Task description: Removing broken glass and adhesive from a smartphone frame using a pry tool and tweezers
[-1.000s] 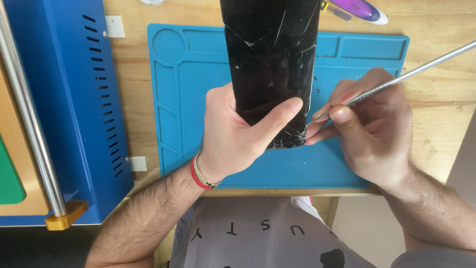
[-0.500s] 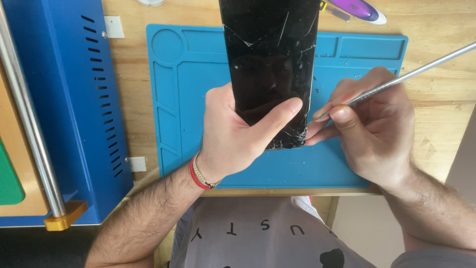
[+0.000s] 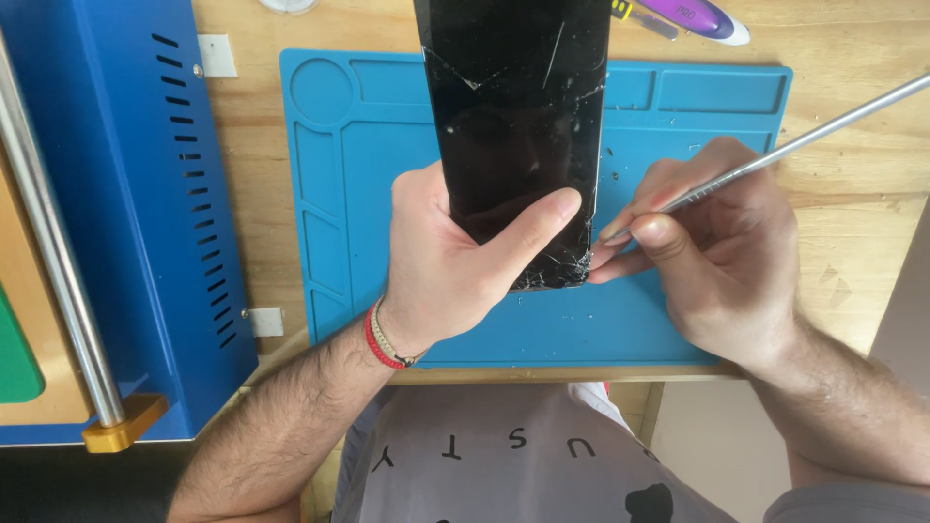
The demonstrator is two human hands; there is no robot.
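A black phone (image 3: 513,107) with a cracked glass screen is held upright over the blue mat (image 3: 378,194). My left hand (image 3: 455,266) grips its lower end, thumb across the glass. My right hand (image 3: 722,261) pinches a thin metal pry tool (image 3: 794,145), whose tip touches the phone's lower right edge, where the cracks are densest. A red and beige band is on my left wrist.
A blue machine (image 3: 126,194) with vent slots and a metal rod (image 3: 53,252) stands at the left on the wooden table (image 3: 872,223). A purple and white tool (image 3: 697,17) lies at the top right. Small glass chips dot the mat near the phone.
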